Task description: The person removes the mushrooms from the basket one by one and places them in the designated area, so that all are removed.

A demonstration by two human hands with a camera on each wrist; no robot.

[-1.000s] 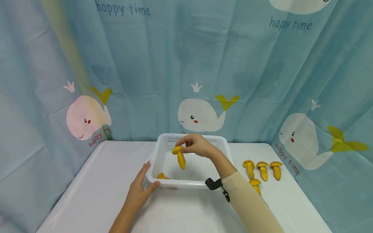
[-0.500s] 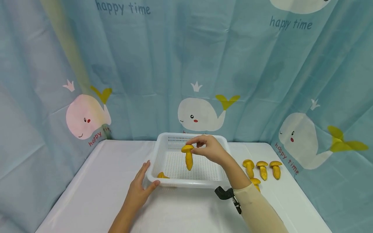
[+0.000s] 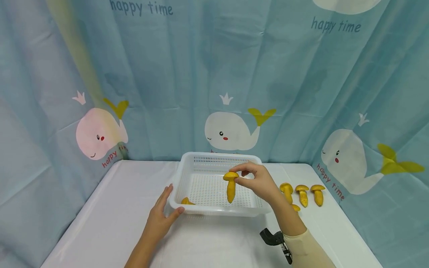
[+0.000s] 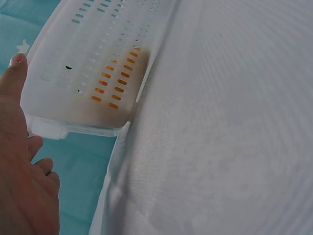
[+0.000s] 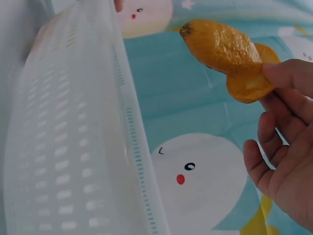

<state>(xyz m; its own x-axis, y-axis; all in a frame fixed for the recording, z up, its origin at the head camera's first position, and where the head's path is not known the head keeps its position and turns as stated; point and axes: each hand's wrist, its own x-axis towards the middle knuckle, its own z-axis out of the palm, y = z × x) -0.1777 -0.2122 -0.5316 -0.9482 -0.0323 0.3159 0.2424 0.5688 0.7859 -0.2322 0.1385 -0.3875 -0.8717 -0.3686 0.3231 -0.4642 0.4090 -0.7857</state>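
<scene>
A yellow mushroom (image 3: pixel 231 188) with a rounded cap hangs stem down over the right part of a white perforated basket (image 3: pixel 214 211). My right hand (image 3: pixel 258 180) pinches it at the cap between thumb and fingers; the right wrist view shows the same mushroom (image 5: pixel 220 46) outside the basket wall (image 5: pixel 63 147), its stem end darker. My left hand (image 3: pixel 161 219) rests at the basket's near left corner, thumb (image 4: pixel 14 73) extended along the rim and fingers at the left side. Inside that corner lies another yellow mushroom (image 3: pixel 187 201), partly hidden by the front rim.
Several yellow mushrooms (image 3: pixel 303 195) lie on the white table (image 3: pixel 100 216) right of the basket, one partly hidden behind my right forearm. A blue curtain (image 3: pixel 167 74) with printed whales hangs behind. A black wrist camera (image 3: pixel 272 237) sticks out from my right wrist.
My right hand has moved right and slightly down toward me with the pinched mushroom, from the middle of the basket to its right part. The left hand and basket stay put.
</scene>
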